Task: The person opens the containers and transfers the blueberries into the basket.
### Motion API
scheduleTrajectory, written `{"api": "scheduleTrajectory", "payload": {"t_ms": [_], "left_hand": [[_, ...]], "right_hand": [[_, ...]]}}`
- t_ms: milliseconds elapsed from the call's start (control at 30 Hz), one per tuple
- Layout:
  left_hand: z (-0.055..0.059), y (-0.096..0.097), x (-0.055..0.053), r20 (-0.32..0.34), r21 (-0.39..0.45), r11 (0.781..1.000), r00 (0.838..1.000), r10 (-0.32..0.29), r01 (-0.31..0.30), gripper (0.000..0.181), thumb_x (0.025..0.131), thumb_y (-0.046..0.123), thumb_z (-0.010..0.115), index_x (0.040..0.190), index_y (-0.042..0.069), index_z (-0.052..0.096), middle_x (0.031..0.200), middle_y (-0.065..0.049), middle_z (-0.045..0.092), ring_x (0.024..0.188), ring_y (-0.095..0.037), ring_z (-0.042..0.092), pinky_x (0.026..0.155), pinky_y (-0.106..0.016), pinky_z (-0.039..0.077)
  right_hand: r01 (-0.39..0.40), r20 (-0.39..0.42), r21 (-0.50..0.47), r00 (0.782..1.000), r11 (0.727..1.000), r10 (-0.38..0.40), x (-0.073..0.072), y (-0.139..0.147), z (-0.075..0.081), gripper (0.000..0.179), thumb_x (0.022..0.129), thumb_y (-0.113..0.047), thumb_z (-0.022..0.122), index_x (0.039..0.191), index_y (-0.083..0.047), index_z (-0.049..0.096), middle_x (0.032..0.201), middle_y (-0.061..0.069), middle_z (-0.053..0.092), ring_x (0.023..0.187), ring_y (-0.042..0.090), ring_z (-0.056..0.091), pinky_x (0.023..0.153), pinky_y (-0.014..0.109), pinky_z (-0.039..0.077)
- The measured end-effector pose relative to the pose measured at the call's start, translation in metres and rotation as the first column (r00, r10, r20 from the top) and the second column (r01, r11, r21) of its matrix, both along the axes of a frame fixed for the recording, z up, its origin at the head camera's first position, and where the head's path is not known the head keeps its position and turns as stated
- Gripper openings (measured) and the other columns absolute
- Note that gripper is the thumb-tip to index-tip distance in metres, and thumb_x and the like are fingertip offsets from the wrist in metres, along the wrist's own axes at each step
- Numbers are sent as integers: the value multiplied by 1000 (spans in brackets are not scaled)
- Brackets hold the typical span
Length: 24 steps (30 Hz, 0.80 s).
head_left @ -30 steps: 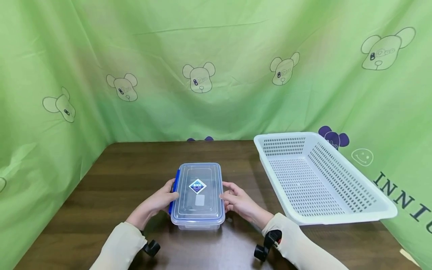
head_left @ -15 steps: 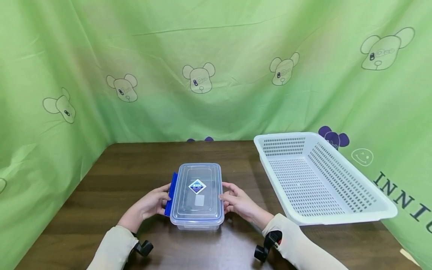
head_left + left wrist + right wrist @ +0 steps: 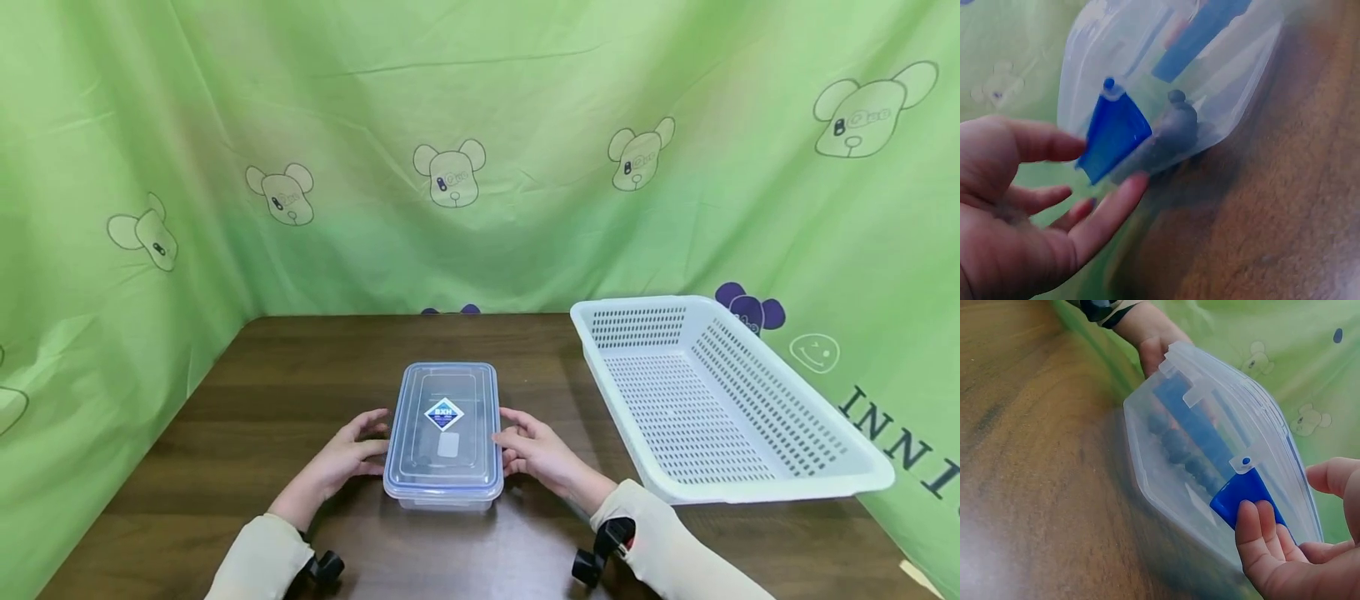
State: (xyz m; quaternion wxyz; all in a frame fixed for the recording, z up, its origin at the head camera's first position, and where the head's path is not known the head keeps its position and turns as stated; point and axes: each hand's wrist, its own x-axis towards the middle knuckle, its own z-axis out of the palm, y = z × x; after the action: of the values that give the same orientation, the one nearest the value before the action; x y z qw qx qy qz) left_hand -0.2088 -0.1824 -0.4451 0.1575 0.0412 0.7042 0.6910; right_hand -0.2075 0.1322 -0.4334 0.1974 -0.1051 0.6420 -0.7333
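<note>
A clear plastic food container (image 3: 444,383) with a blue-rimmed lid and a diamond BXH label sits mid-table. Through its wall, dark rounded lumps (image 3: 1175,447) show inside. My left hand (image 3: 347,457) is at its left side, fingers spread and loosely bent around a blue latch (image 3: 1116,134) that hangs down off the wall; nothing is gripped. On the right side, my right hand (image 3: 543,458) holds the container's edge, thumb at the lid rim. Its curled fingertips rest on the other blue latch (image 3: 1250,487) in the right wrist view.
At the right of the brown wooden table (image 3: 315,358) stands a large white perforated basket (image 3: 622,408), with nothing in it. A green cloth (image 3: 375,92) printed with bear heads hangs behind and along both sides.
The left latch, upright against the lid and then swung outward by my left hand, now hangs down, out of sight from the head. My left fingers have let go. My right hand stays put.
</note>
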Motion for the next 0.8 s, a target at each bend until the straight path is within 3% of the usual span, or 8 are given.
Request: {"api": "scheduleTrajectory", "payload": {"t_ms": [133, 333, 600, 800], "left_hand": [[10, 3, 9, -56, -30, 998, 997, 57, -59, 63, 95, 5, 59, 149, -10, 29, 142, -31, 35, 102, -22, 61, 85, -37, 56], [24, 4, 20, -106, -62, 998, 994, -38, 31, 74, 92, 7, 68, 150, -13, 25, 144, -31, 39, 113, -27, 59, 89, -32, 53], [27, 7, 25, -153, -112, 994, 988, -29, 11, 73, 89, 3, 70, 148, -14, 31, 143, -32, 43, 118, -36, 56, 96, -38, 50], [29, 9, 25, -154, -121, 993, 988, -11, -8, 73, 89, 1, 70, 148, -13, 30, 142, -31, 45, 119, -38, 55, 97, -40, 50]], "right_hand": [[30, -11, -19, 999, 999, -30, 5, 0, 3, 70, 94, -3, 55, 149, 15, 17, 95, 6, 52, 75, 11, 60, 69, 25, 53], [38, -41, -40, 998, 998, -40, 6, 0, 7, 74, 87, 4, 59, 147, 19, 19, 98, 8, 47, 80, 10, 57, 72, 24, 53], [29, -71, 1, 997, 1000, -29, 6, 1, 5, 72, 85, 6, 60, 145, 21, 24, 97, 7, 48, 78, 8, 54, 70, 21, 49], [35, -79, 18, 996, 999, -34, 7, 1, 8, 72, 84, 6, 61, 145, 21, 26, 97, 7, 47, 77, 8, 52, 68, 19, 47]]}}
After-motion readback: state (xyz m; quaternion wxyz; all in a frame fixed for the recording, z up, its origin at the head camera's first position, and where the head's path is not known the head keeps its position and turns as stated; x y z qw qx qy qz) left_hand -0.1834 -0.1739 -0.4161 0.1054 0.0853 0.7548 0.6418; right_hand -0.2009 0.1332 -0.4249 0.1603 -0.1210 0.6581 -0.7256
